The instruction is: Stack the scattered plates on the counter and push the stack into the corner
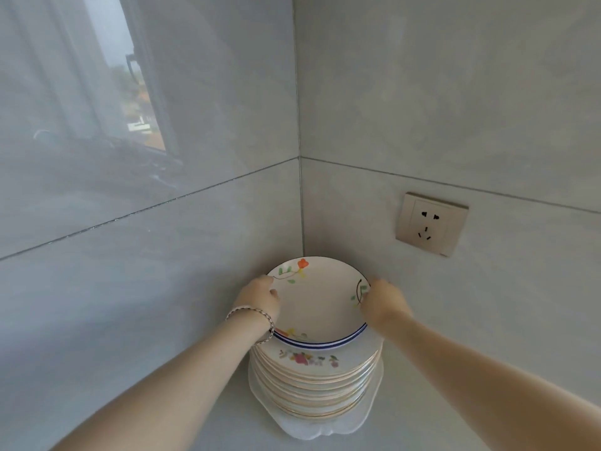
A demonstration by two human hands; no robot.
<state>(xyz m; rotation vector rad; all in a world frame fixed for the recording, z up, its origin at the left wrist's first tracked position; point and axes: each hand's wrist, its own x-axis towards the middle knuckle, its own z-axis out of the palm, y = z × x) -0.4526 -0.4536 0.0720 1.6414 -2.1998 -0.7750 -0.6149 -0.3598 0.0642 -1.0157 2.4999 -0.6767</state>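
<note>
You are pinching opposite rims of the top plate [320,301] with your left grip [260,296] and right grip [382,299], likely steadying the tall stack [312,385] sitting on the table [422,418] close to the corner [301,249].

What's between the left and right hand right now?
In the head view, only the top plate, a flower-painted dish on the stack of plates, spans the gap; the left hand grips its left rim, the right hand its right rim.
</note>
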